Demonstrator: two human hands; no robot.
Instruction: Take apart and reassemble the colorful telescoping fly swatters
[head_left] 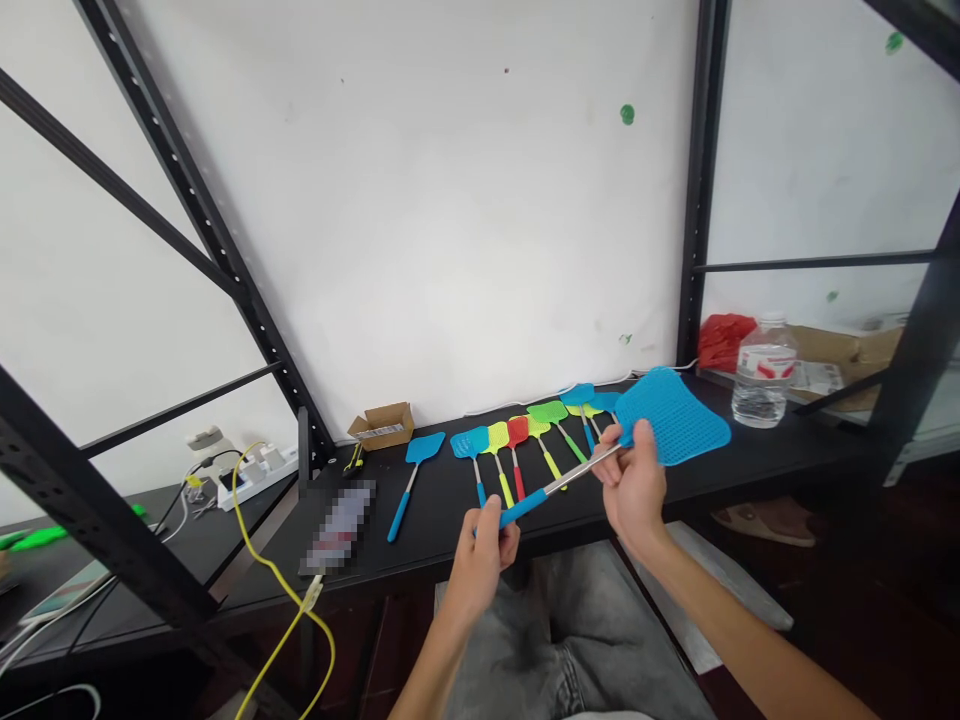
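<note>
A blue fly swatter (671, 415) with a metal shaft and blue handle is held up slantwise over the front of the black shelf. My left hand (484, 550) is closed around the end of its handle. Near the head, the fingers of my right hand (636, 490) pinch the shaft where it meets the blue mesh. Behind it lie several more swatters, among them a red swatter (517, 432), a green swatter (549, 412) and a yellow swatter (498, 437). Another blue swatter (424, 448) rests apart from them, farther left.
A small open cardboard box (382, 428) sits against the wall. Left of the swatters is a blurred-out phone-like object (341, 525) with a yellow cable (259, 545). A water bottle (763, 375) stands at the right. Black metal posts (701, 190) frame the shelf.
</note>
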